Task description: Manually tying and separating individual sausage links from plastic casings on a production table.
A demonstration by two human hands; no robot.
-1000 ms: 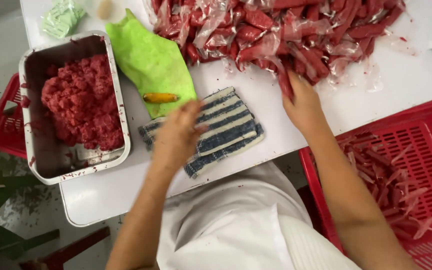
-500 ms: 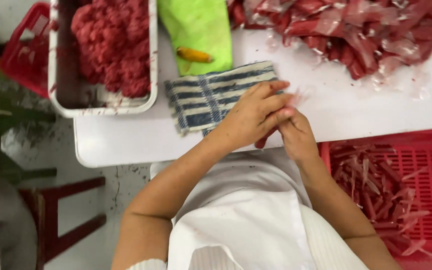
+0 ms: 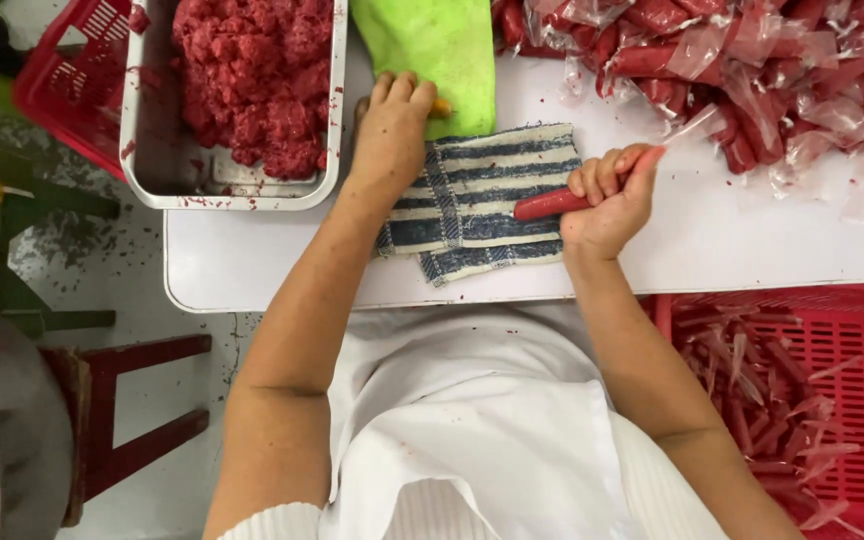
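Observation:
My right hand (image 3: 610,200) grips a red sausage in clear plastic wrap (image 3: 550,204) and holds it over a blue-and-white striped cloth (image 3: 482,205) on the white table (image 3: 752,250). My left hand (image 3: 390,130) reaches across the cloth's left edge onto a green cloth (image 3: 442,50), its fingers closing over a small orange object (image 3: 441,106) that is mostly hidden. A pile of wrapped red sausages (image 3: 752,60) lies at the table's far right.
A metal tray of minced red meat (image 3: 247,85) sits at the table's left. A red crate (image 3: 812,400) with several wrapped sausages stands at my lower right. Another red crate (image 3: 62,70), a stool (image 3: 132,410) and a metal bowl (image 3: 12,440) are on the left.
My hands have parted: the left has gone forward to the orange object on the green cloth, the right has moved right with a sausage. One second ago the right was reaching into the pile.

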